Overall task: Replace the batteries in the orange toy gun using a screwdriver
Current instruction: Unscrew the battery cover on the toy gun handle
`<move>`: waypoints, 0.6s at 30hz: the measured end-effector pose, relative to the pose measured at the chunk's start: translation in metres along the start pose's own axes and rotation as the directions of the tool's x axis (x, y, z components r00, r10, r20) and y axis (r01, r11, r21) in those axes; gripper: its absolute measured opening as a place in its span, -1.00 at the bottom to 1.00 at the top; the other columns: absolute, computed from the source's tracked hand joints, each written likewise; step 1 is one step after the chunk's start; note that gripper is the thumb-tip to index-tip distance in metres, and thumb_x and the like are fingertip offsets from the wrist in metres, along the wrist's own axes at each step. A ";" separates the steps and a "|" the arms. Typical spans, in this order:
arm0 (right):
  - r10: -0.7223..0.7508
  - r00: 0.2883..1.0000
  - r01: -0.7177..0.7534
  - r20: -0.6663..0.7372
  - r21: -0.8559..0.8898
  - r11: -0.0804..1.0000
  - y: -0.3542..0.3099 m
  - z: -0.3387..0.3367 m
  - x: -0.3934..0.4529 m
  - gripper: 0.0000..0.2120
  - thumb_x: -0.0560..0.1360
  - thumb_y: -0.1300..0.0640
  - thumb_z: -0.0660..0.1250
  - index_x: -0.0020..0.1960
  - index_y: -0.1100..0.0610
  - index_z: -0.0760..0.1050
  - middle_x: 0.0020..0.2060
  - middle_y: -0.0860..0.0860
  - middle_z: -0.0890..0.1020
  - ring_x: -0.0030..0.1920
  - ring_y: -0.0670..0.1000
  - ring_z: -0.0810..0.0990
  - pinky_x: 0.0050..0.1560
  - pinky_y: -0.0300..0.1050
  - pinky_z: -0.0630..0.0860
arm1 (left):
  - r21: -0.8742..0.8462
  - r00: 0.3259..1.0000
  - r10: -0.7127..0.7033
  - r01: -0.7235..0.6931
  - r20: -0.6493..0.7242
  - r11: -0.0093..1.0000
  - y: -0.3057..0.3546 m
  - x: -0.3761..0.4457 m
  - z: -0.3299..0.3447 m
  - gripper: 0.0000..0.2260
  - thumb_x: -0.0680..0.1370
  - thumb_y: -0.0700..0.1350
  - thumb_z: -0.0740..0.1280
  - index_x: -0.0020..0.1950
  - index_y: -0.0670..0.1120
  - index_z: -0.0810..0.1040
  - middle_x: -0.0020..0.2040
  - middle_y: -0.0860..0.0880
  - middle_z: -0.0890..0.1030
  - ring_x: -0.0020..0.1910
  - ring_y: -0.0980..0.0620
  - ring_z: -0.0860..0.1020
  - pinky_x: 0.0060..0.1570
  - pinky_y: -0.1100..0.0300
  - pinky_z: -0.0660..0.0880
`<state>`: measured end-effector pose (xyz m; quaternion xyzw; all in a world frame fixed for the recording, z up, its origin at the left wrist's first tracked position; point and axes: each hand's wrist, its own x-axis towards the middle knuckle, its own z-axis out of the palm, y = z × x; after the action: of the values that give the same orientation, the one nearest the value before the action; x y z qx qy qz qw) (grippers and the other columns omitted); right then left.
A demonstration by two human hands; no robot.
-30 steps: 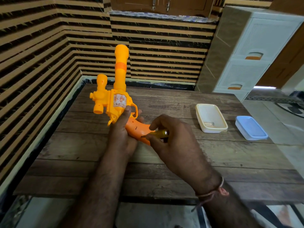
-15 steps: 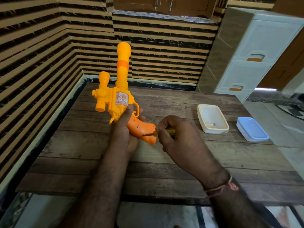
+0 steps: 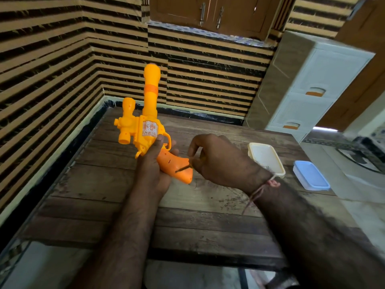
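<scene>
Holding: the left hand [image 3: 155, 172] grips the orange toy gun [image 3: 145, 130] above the wooden table [image 3: 208, 222], thumb laid up the side of the body beside the trigger guard, the other fingers curled round behind the top of the handle.
Toy gun: barrel pointing up and away toward the striped wall [image 3: 52, 69], a small scope on its left side, a speckled sticker on the body; the darker orange handle [image 3: 177, 166] slants down to the right, its butt end nearest the right hand.
Right hand: the right hand [image 3: 220, 161] is just right of the gun's handle, fingers bent and pinching the screwdriver [image 3: 184, 168]; most of the tool's handle is hidden inside the fingers.
Screwdriver: the thin dark shaft comes out of the fingers to the left and its tip touches the side of the gun's handle, low down near the butt.
Wrist: a pinkish thread [image 3: 264, 187] is tied round the right wrist, loose ends hanging.
Cream container [image 3: 266, 158]: open and lying on the table, to the right of the gun, partly behind the right wrist; whether anything lies in it cannot be told.
Blue lid [image 3: 311, 175]: farther right of the gun than the cream container, at the table's right edge.
Drawer unit [image 3: 308, 86]: white, with orange handle recesses, standing beyond the table's far right corner, well apart from the gun.
Cupboard doors [image 3: 210, 13]: brown wood, high on the wall above and behind the gun's barrel.
</scene>
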<state>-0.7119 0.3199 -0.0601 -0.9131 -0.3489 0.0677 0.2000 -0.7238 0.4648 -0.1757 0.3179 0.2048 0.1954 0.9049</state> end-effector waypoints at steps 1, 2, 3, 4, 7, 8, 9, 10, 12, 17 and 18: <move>-0.011 1.000 0.011 0.017 -0.009 1.000 -0.001 -0.002 0.001 -0.90 0.50 0.17 0.37 0.01 0.07 0.56 -0.15 -0.01 0.62 -0.14 -0.02 0.58 -0.21 -0.15 0.52 | -0.015 1.000 -0.004 0.004 0.000 1.000 0.001 0.000 0.000 -0.56 0.53 -0.04 0.38 0.39 -0.07 0.44 0.07 -0.17 0.65 -0.14 -0.05 0.62 0.10 -0.14 0.53; -0.021 0.999 0.021 0.033 -0.018 1.000 0.000 -0.002 0.002 -0.87 0.46 0.21 0.40 -0.01 0.06 0.56 -0.15 -0.03 0.61 -0.13 -0.04 0.57 -0.21 -0.17 0.52 | -0.023 1.000 -0.007 0.008 0.001 1.000 0.001 0.001 0.000 -0.59 0.54 -0.05 0.37 0.37 -0.06 0.46 0.09 -0.18 0.64 -0.14 -0.05 0.61 0.17 -0.18 0.50; -0.032 0.999 0.033 0.042 -0.020 0.999 0.000 -0.002 0.003 -0.83 0.43 0.25 0.42 -0.04 0.04 0.56 -0.14 -0.04 0.61 -0.13 -0.06 0.56 -0.21 -0.19 0.51 | -0.036 1.000 -0.011 0.011 0.003 0.999 0.002 0.001 -0.001 -0.62 0.55 -0.05 0.37 0.35 -0.04 0.47 0.12 -0.19 0.63 -0.12 -0.05 0.61 0.22 -0.21 0.47; -0.038 0.998 0.038 0.042 -0.009 0.999 0.000 -0.001 0.004 -0.81 0.40 0.28 0.44 -0.06 0.03 0.57 -0.15 -0.06 0.60 -0.14 -0.08 0.55 -0.23 -0.23 0.49 | -0.046 1.000 -0.016 0.015 -0.003 0.999 0.003 0.001 -0.001 -0.64 0.55 -0.06 0.38 0.34 -0.02 0.47 0.16 -0.20 0.62 -0.10 -0.05 0.61 0.25 -0.22 0.46; -0.030 1.000 0.029 0.005 0.065 0.997 0.000 0.004 0.005 -0.87 0.40 0.20 0.48 -0.09 0.05 0.58 -0.19 -0.06 0.62 -0.20 -0.11 0.55 -0.25 -0.21 0.49 | -0.085 1.000 -0.021 0.022 0.010 0.996 0.005 0.002 -0.003 -0.57 0.51 -0.06 0.42 0.37 0.02 0.45 0.25 -0.19 0.58 0.00 -0.06 0.61 0.24 -0.22 0.47; -0.027 1.000 0.027 -0.009 0.086 0.996 -0.001 0.005 0.005 -0.92 0.45 0.11 0.46 -0.09 0.06 0.58 -0.20 -0.05 0.63 -0.22 -0.11 0.56 -0.25 -0.18 0.51 | -0.074 1.000 -0.018 0.019 0.017 0.997 0.006 0.002 -0.003 -0.57 0.50 -0.05 0.42 0.36 0.02 0.45 0.21 -0.18 0.60 0.00 -0.06 0.61 0.19 -0.18 0.51; -0.021 1.000 0.023 -0.020 0.077 0.997 -0.002 0.007 0.005 -0.90 0.50 0.05 0.41 -0.07 0.08 0.58 -0.21 -0.03 0.64 -0.22 -0.10 0.57 -0.23 -0.14 0.54 | -0.056 1.000 -0.011 0.012 0.023 0.998 0.006 0.001 -0.003 -0.58 0.50 -0.05 0.42 0.35 0.01 0.46 0.17 -0.18 0.61 -0.03 -0.05 0.61 0.12 -0.12 0.55; -0.018 0.999 0.019 -0.034 0.023 1.000 -0.002 0.009 0.006 -0.85 0.55 0.02 0.34 -0.05 0.10 0.57 -0.19 0.00 0.64 -0.21 -0.06 0.59 -0.21 -0.08 0.57 | -0.054 1.000 -0.005 0.006 0.021 0.999 0.007 0.000 -0.003 -0.59 0.51 -0.05 0.40 0.35 0.00 0.46 0.14 -0.18 0.62 -0.07 -0.04 0.61 0.02 -0.05 0.58; -0.012 0.997 0.004 -0.076 -0.104 0.995 -0.003 0.010 0.008 -0.82 0.57 0.03 0.26 -0.01 0.12 0.57 -0.15 0.04 0.64 -0.18 0.02 0.59 -0.19 -0.04 0.58 | -0.070 1.000 -0.002 0.003 0.014 0.998 0.007 -0.001 -0.002 -0.66 0.55 -0.08 0.38 0.31 -0.01 0.48 0.07 -0.16 0.65 -0.12 -0.01 0.63 -0.15 0.07 0.61; -0.019 0.999 0.020 -0.048 0.018 1.000 -0.006 0.000 0.009 -0.91 0.45 0.13 0.46 -0.09 0.05 0.56 -0.18 -0.07 0.61 -0.15 -0.07 0.57 -0.22 -0.22 0.50 | -0.023 0.999 0.019 -0.018 0.032 1.000 0.008 -0.002 -0.001 -0.73 0.54 -0.05 0.37 0.24 0.02 0.51 0.10 -0.18 0.64 -0.14 -0.01 0.62 0.07 -0.07 0.55; -0.028 0.999 0.028 -0.029 0.022 0.999 -0.006 -0.003 0.010 -0.89 0.43 0.16 0.48 -0.10 0.05 0.57 -0.17 -0.08 0.61 -0.13 -0.08 0.56 -0.21 -0.25 0.49 | -0.020 0.999 0.018 -0.018 0.032 1.000 0.008 -0.002 -0.002 -0.74 0.54 -0.05 0.37 0.22 0.03 0.52 0.11 -0.19 0.63 -0.15 -0.01 0.62 0.11 -0.10 0.52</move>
<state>-0.7077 0.3293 -0.0552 -0.9067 -0.3579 0.0554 0.2161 -0.7279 0.4703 -0.1714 0.3139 0.1854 0.2004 0.9094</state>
